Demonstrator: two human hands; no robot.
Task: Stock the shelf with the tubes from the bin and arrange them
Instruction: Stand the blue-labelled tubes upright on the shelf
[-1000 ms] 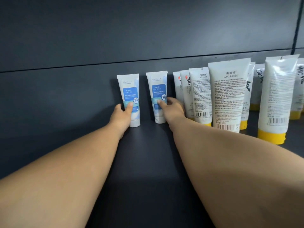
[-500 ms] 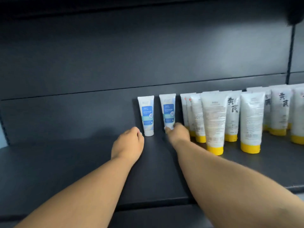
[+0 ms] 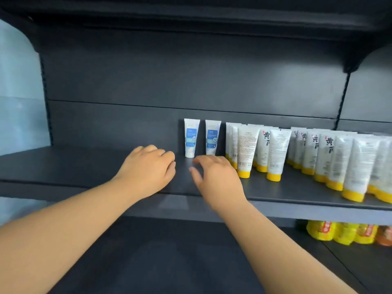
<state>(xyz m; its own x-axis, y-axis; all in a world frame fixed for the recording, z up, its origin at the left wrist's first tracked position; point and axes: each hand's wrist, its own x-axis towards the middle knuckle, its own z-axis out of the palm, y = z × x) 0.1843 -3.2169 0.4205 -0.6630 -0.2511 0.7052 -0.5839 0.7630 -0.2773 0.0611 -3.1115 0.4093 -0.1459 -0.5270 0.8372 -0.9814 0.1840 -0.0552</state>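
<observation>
Here, in the head view, two small blue-and-white tubes [image 3: 191, 137] stand upright on their caps, a little apart, at the back of the dark shelf [image 3: 89, 166], just left of a crowd of white tubes with yellow caps [image 3: 275, 153] that fills the shelf's right side. The left hand [image 3: 148, 169] hovers over the shelf with fingers loosely curled, holding nothing. The right hand [image 3: 214, 177] is blurred, fingers spread and relaxed, empty, just in front of the blue tubes. Yellow packets [image 3: 339, 233] lie on the shelf below
</observation>
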